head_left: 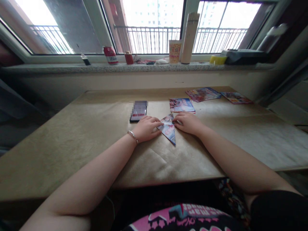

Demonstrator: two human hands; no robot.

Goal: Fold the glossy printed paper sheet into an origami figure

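A sheet of printed paper folded into a triangle (168,129) lies on the table, one point toward me. My left hand (147,128), with a silver bracelet at the wrist, has its fingers and thumb on the left corner of the paper. From the other side, my right hand (187,123) pinches the upper right edge with bent fingers. Just beyond the triangle is a stack of similar printed sheets (181,105). Close to my left hand, a phone (139,111) rests with its screen lit.
More printed leaflets lie farther back, one pile (203,94) and another at the right (235,97). The windowsill (96,68) behind the table (72,138) carries a red can (110,55), a paper cup (175,51), a tall cylinder (190,38) and a yellow roll (218,60).
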